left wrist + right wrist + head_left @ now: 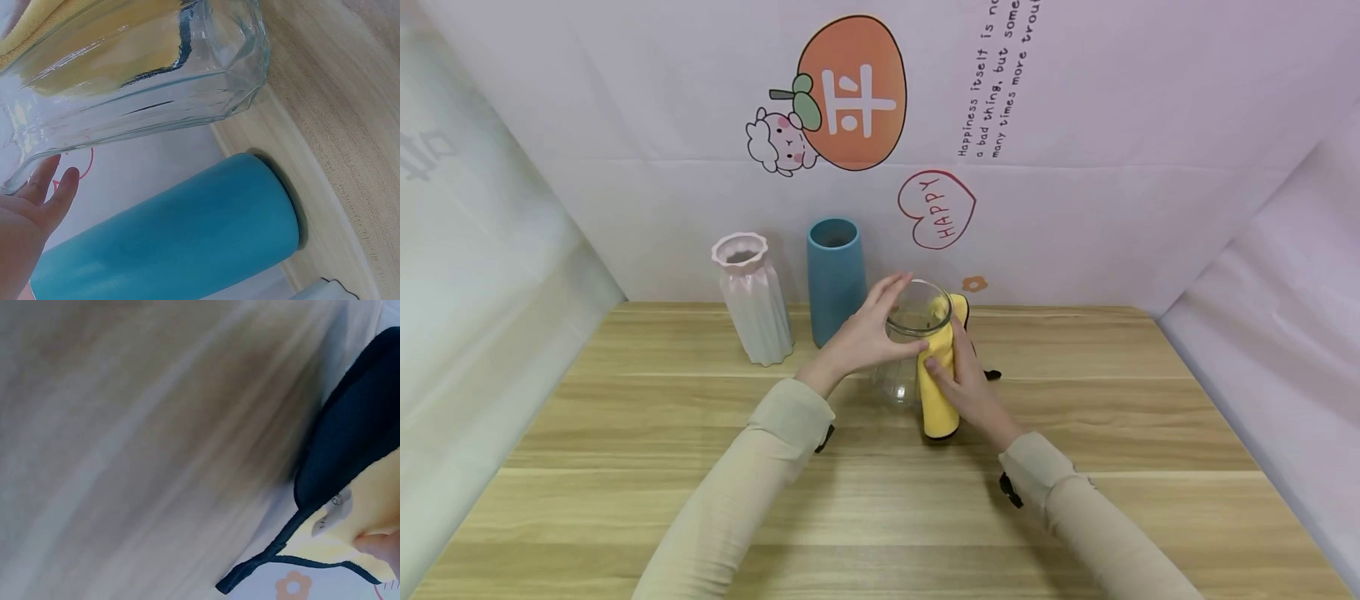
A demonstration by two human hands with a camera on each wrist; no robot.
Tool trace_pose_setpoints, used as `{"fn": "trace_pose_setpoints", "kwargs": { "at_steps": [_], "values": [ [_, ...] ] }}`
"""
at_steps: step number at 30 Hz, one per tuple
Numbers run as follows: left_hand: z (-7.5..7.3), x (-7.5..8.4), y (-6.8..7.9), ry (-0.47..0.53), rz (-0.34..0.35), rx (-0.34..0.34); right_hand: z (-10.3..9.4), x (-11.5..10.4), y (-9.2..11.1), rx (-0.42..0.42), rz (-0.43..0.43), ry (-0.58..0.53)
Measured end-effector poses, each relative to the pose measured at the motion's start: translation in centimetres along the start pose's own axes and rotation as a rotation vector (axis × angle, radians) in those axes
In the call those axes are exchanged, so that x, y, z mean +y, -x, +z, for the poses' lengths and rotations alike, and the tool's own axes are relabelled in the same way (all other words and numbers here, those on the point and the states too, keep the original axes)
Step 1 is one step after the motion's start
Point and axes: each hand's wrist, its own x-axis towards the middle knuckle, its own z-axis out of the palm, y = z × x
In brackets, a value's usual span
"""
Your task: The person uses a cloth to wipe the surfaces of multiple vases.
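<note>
A clear glass vase (pixel 897 385) stands upright on the wooden table in the head view. Around its neck, just under the rim, my left hand (pixel 863 335) grips it with thumb and fingers spread to either side. My right hand (pixel 967 385) holds a yellow cloth (pixel 939 408) with dark edging against the vase's right side. Through the glass vase (pixel 169 100) the cloth shows yellow in the left wrist view. The cloth's dark border (pixel 356 419) and a small white label (pixel 332 515) appear in the right wrist view, where most of the right hand is out of frame.
A blue vase (pixel 837 287) stands close behind my left hand. Left of it is a ribbed white vase (pixel 756 312) with a pinkish rim. The wooden table (pixel 865 508) meets a printed white backdrop (pixel 1060 225) at the back, with white sheets at both sides.
</note>
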Motion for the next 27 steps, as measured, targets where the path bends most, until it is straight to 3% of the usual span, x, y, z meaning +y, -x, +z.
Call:
{"fn": "trace_pose_setpoints", "kwargs": {
  "at_steps": [6,19,27],
  "values": [
    [0.1,0.0,0.0,0.005,0.007,0.003,0.1,0.3,0.4,-0.028,-0.020,0.058],
    [0.1,0.1,0.2,0.009,0.024,0.023,0.2,0.4,1.2,0.084,-0.126,0.267],
    [0.1,-0.1,0.1,-0.001,0.012,0.025,-0.9,-0.1,1.0,0.121,-0.031,0.242]
  ]
}}
